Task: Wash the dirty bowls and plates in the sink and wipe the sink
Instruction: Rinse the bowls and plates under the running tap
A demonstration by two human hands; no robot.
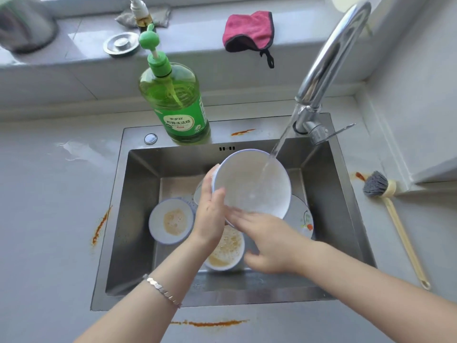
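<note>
I hold a white bowl with a blue rim (249, 181) tilted over the steel sink (138, 219). My left hand (210, 216) grips its left rim. My right hand (267, 241) lies flat against its lower edge, fingers spread. Water from the chrome faucet (329, 58) streams into the bowl. Below, on the sink floor, sit a small dirty bowl (170, 221) with yellow residue and a second dirty bowl (227, 253), partly hidden by my hands. A patterned plate (303, 219) peeks out under the held bowl at the right.
A green dish soap bottle (175, 100) stands on the sink's back rim. A pink cloth (249, 29) and a metal drain cover (121, 44) lie on the sill. A long-handled brush (385, 194) rests on the right counter. Orange stains (210, 323) mark the counter around the sink.
</note>
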